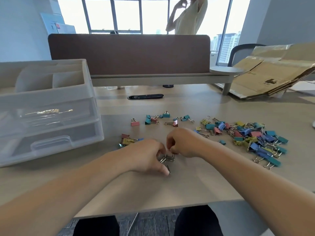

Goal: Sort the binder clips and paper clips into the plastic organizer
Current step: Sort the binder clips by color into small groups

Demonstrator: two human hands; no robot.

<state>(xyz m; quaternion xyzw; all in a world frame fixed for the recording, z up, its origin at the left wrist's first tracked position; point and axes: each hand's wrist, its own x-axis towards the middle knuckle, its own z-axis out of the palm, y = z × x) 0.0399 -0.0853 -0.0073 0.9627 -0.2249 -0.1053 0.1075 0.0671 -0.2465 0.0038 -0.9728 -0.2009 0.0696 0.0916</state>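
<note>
My left hand (146, 155) is curled over a small bunch of binder clips (167, 158) at the middle of the desk, their wire handles sticking out between the fingers. My right hand (183, 142) meets it from the right, fingers curled and pinching at the same bunch. A large heap of coloured binder clips (252, 137) lies to the right. Scattered clips (153, 119) lie farther back, and a few more clips (127, 141) sit just left of my left hand. The translucent plastic organizer (46, 106) with drawers stands at the left; gold paper clips (47, 111) show through its upper drawer.
A brown desk divider (129, 53) runs across the back, with a black cable cover (145, 96) in front of it. Flattened cardboard (272, 74) lies at the back right. A person stands beyond the divider. The desk's front edge (153, 208) is close below my forearms.
</note>
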